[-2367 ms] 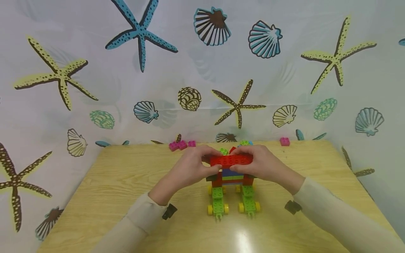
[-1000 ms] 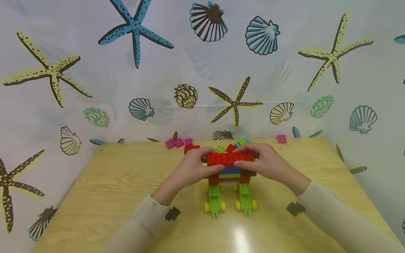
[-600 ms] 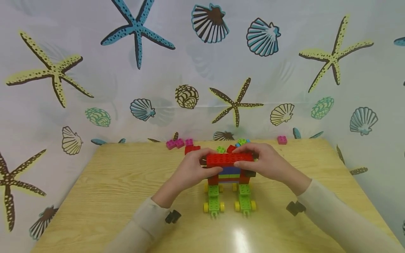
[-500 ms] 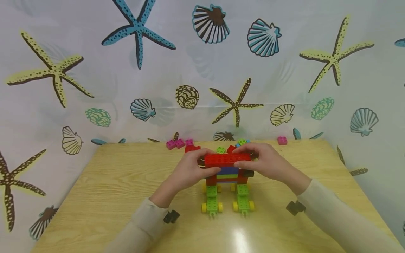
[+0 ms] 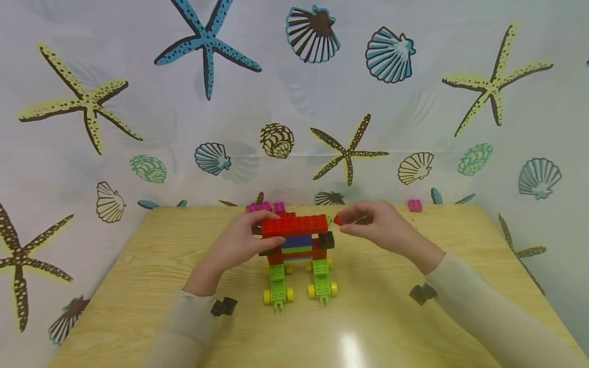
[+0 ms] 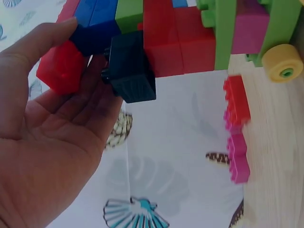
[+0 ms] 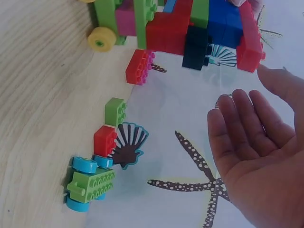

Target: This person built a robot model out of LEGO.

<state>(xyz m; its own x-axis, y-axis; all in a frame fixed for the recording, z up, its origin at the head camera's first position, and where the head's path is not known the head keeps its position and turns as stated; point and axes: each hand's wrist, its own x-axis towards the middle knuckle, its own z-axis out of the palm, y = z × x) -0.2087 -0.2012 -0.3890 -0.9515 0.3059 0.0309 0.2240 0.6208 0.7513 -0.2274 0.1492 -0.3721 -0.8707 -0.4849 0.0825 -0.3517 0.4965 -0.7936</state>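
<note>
A toy-brick vehicle [image 5: 296,240] stands on the table, topped by a long red brick [image 5: 294,225]. Below that are blue, green and red bricks, dark bricks [image 5: 326,239] jutting at the sides, and green wheeled bases [image 5: 278,287] with yellow wheels. My left hand [image 5: 234,240] grips the left end of the long red brick, thumb in front and fingers behind; the left wrist view shows the same hold. Right of the vehicle, my right hand [image 5: 384,225] is apart from it, its fingers loosely bent. In the right wrist view the palm holds nothing.
Pink bricks [image 5: 279,207] and a red brick [image 6: 238,99] lie at the table's back edge. A green brick [image 7: 115,112], a small red brick [image 7: 104,140] and a green wheeled base [image 7: 91,186] with blue wheels are there too. Another pink brick [image 5: 414,205] lies back right.
My right hand has let go of the long red brick and stands apart at its right. The vehicle has shifted left, with my left hand still on it.
</note>
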